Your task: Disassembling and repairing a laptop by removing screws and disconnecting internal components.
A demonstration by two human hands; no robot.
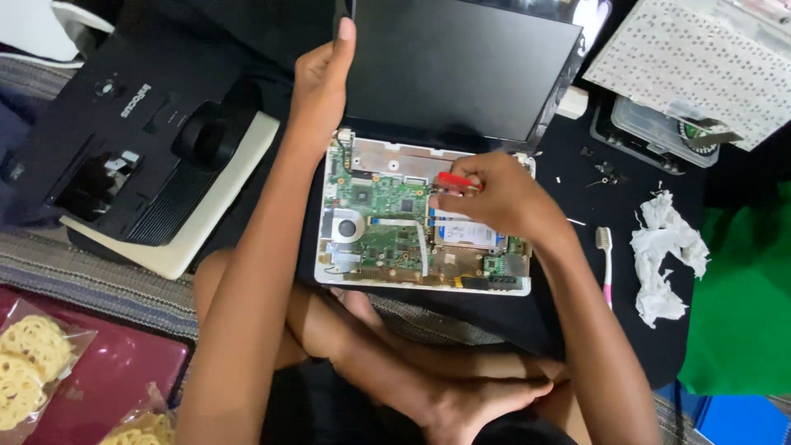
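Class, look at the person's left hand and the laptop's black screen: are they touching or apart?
Touching. The head view shows the left hand gripping the left edge of the laptop screen, fingers wrapped against it with no gap.

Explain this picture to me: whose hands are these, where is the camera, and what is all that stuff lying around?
There is no machine here, only a person sitting cross-legged. The one camera sits on their head and looks down, so you see their own arms. In front lies an opened laptop with its green circuit board bare. The left hand steadies the dark screen. The right hand holds a red-handled tool, likely a screwdriver, over the board. To the right, on a black cloth, lie a toothbrush, a crumpled tissue, small screws and a detached keyboard. To the left stand a black projector and bags of snacks.
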